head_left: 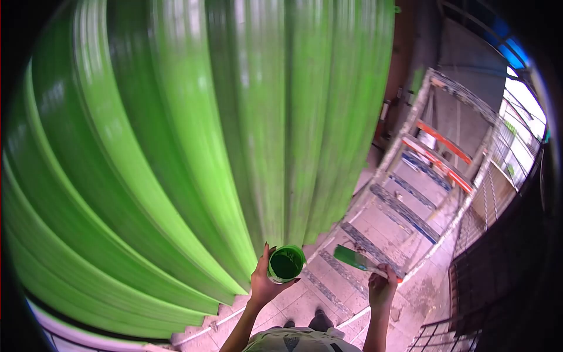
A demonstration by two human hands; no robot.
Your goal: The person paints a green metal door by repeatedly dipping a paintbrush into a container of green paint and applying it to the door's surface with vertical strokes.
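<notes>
My left hand [265, 283] is wrapped round a small round container of green paint [286, 263], its open top facing up at me. Dark green paint lies inside and smears the rim. In my right hand [382, 287] is a paintbrush [352, 257], gripped by its handle, with the wide green-coated bristles pointing left towards the container. Brush and container are apart. Ahead of both hands rises a corrugated green panel [264, 117], glossy in bright and darker green bands; the brush does not touch it.
A paint-spattered stepladder [404, 205] with red-orange and dark rungs stands at the right. Tiled floor [293, 302] lies under my feet. A dark metal grille [448, 334] is at the lower right, and a barred opening [519, 126] lets in light at the far right.
</notes>
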